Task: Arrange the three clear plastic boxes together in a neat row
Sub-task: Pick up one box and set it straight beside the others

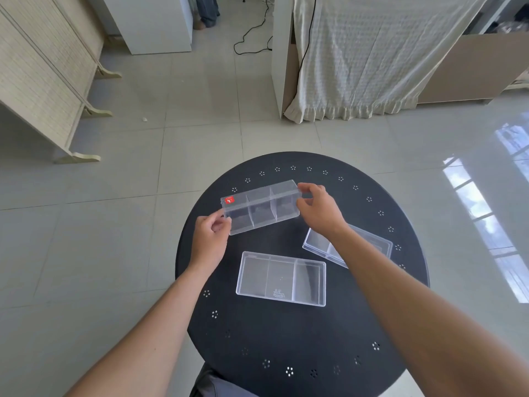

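Three clear plastic boxes, each split into three compartments, are over a round black table [300, 339]. The box with a red sticker [262, 206] is tilted on its long side at the far left of the table, held at both ends. My left hand [210, 237] pinches its near-left end and my right hand [319, 209] grips its far-right end. A second box [282, 278] lies flat and open-side up in the middle of the table. The third box [372, 246] lies flat at the right, turned at an angle and partly hidden under my right forearm.
The table top has small flower-shaped holes around its rim. Around it is pale tiled floor [143, 224]. A wicker-front cabinet [43, 75] stands at the left, a cloth-draped piece of furniture [372, 58] at the back, with a black cable [252, 35] on the floor.
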Tool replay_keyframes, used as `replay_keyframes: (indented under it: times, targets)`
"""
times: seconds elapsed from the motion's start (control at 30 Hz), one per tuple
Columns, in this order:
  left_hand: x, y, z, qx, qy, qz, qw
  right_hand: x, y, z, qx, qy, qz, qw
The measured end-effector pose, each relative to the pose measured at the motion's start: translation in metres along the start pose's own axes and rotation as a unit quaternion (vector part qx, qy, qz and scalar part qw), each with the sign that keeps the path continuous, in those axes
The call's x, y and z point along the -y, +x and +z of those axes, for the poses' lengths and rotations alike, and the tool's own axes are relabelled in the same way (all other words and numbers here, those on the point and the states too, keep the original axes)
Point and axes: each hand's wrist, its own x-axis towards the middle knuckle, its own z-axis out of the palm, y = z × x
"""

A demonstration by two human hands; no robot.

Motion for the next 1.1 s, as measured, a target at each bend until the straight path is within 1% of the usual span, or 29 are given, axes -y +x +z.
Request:
replay_keyframes:
  times: [0.1,0.27,0.4,0.53,0.6,0.63,0.7,0.77,0.83,0.87,0.97,1.03,1.1]
  targets:
    - [-0.006,0.000,-0.004,0.001,0.006,-0.006,1.000,0.000,-0.006,0.001,-0.004,-0.002,0.002,1.000]
    - [-0.019,0.000,-0.001,0.022,-0.022,0.015,0.999,0.001,-0.006,0.003,0.014,-0.010,0.008,1.000]
    - [-0.024,0.000,-0.003,0.059,-0.020,0.018,0.998,-0.002,-0.004,0.009,0.029,-0.034,0.018,0.999]
    - [-0.019,0.006,-0.006,0.093,-0.021,0.001,0.995,-0.006,0.001,0.016,0.049,-0.048,0.022,0.997]
    - [-0.018,0.007,-0.008,0.085,-0.018,-0.009,0.996,-0.008,0.004,0.017,0.057,-0.059,0.023,0.996]
    - [-0.019,0.007,-0.008,0.078,-0.014,-0.001,0.997,-0.009,0.005,0.018,0.058,-0.068,0.024,0.996]
    - [-0.019,0.003,-0.010,0.056,0.023,0.022,0.998,-0.009,0.005,0.021,0.054,-0.092,0.018,0.994]
    - [-0.013,0.003,-0.011,0.043,0.099,0.076,0.991,-0.007,-0.001,0.024,0.043,-0.120,-0.016,0.992]
    - [-0.006,0.001,-0.011,0.082,0.180,0.139,0.970,-0.006,-0.009,0.028,0.042,-0.161,-0.063,0.984]
    - [-0.006,-0.002,-0.010,0.112,0.218,0.155,0.957,-0.007,-0.013,0.030,0.048,-0.187,-0.077,0.978]
    - [-0.002,-0.005,-0.008,0.166,0.311,0.140,0.925,-0.012,-0.019,0.036,0.090,-0.260,-0.074,0.959]
    - [-0.001,-0.002,-0.006,0.171,0.343,0.121,0.916,-0.015,-0.019,0.038,0.107,-0.293,-0.070,0.948]
    - [0.000,0.006,-0.003,0.167,0.359,0.129,0.909,-0.016,-0.016,0.040,0.106,-0.304,-0.076,0.944]
